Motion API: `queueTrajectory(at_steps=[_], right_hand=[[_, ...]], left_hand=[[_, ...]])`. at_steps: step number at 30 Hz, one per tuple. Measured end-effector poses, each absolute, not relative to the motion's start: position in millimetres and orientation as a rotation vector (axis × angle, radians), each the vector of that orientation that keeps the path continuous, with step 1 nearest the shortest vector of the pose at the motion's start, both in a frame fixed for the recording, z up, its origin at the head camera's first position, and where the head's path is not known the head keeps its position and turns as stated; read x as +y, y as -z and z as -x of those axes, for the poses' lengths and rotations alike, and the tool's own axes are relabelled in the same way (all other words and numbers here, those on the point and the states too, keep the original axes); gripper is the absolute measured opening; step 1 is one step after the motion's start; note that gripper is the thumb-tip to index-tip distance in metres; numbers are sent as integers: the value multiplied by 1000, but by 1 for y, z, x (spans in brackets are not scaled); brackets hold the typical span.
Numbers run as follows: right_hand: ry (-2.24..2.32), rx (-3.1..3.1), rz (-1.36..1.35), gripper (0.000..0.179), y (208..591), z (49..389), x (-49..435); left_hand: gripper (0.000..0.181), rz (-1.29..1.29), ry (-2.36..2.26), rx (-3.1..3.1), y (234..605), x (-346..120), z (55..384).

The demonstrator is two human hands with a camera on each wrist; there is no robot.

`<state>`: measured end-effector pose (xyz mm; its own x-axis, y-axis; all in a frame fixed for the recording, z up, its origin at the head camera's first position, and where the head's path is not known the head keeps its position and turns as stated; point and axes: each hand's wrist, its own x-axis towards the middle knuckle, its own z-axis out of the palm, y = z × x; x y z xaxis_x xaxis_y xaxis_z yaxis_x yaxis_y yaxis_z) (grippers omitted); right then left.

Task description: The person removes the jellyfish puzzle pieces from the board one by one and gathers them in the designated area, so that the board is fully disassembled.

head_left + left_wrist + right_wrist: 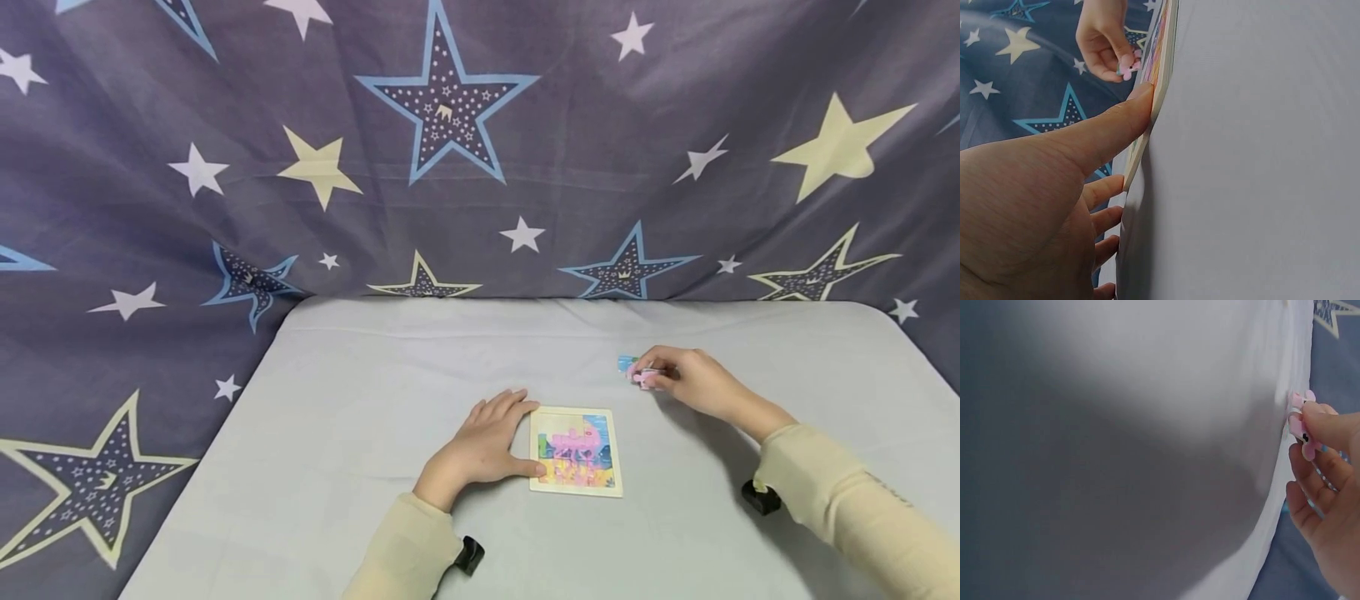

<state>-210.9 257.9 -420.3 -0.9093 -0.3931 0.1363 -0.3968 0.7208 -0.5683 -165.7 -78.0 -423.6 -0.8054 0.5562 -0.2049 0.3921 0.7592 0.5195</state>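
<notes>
Head view, nearest first: see beige sleeves (pixel 408 546) reaching in from below, with black wrist mounts (pixel 469 556) beside them; just beyond, find the left hand (pixel 487 446) spread, with fingers fairly straight, thumb over the left rim of a square puzzle tray (pixel 617 454) and index fingertip at its far left corner; note the tray lying flat on pale grey cloth (pixel 360 467), partly filled with picture pieces (pixel 577 457) in pink, blue and yellow, with bare pale surface toward the far left; farther out and to the right, well apart from the tray, find the right hand (pixel 690 379) pinching a pink piece (pixel 645 379) between thumb and fingers, above the cloth; cannot tell if pinching one piece or several; cannot tell either about the blue-and-green patch (pixel 627 363) just beside the fingertips, held or lying loose; judge the pink piece light, thin and stiff, perhaps rather smooth, likely to fray at narrow edges if forced; best take hold by opposite edges, leaving the underside free; steady the tray by its rim, being probably light enough to slide; farthest off, see a dark curtain (pixel 555 208) printed with stars.
</notes>
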Motion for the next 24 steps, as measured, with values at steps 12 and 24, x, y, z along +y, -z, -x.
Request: queueTrajectory(at_steps=[12,24], right_hand=[[-939,-2941,-557,16,427,226,274],[-869,-2988,-510,20,430,231,273]], left_hand=[[86,-735,-643,2609,423,-78,166],[87,-731,-639,2619,427,-78,166]])
